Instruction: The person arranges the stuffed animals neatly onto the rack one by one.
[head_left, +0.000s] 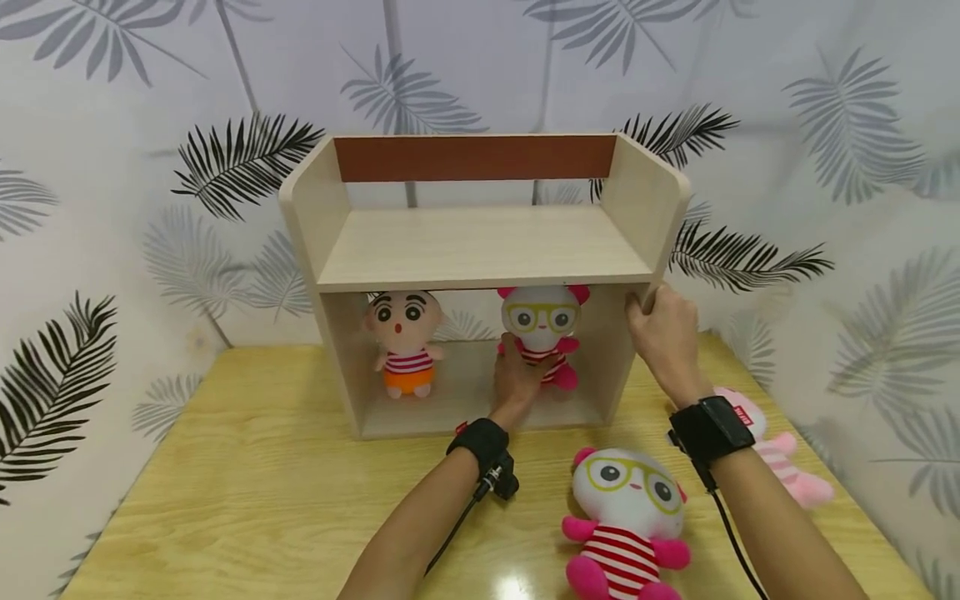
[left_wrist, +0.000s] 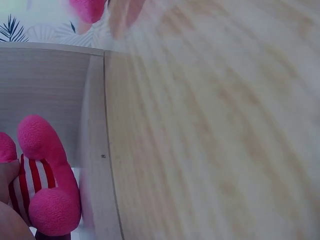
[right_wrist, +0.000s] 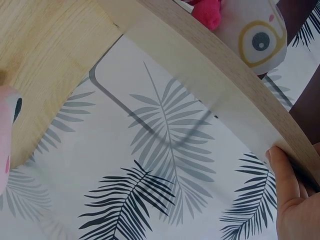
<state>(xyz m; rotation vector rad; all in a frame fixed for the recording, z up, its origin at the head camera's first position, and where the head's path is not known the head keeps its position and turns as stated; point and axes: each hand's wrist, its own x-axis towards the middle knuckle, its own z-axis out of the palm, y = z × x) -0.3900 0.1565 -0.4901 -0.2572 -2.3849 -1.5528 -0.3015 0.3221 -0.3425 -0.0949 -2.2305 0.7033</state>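
Note:
My left hand grips a pink-and-white panda plush toy by its body. The toy, with yellow glasses and a red-striped shirt, is upright in the lower compartment of a small wooden shelf, on its right side. Pink limbs of that plush toy show beside my left hand in the left wrist view. My right hand holds the front edge of the shelf's right side panel, below the upper board. In the right wrist view, the thumb of my right hand lies against the shelf panel.
A boy plush toy in orange shorts stands at the compartment's left. A similar panda plush toy lies on the wooden table in front. Beyond my right forearm lies a pale pink plush toy. Leaf-patterned cloth hangs behind.

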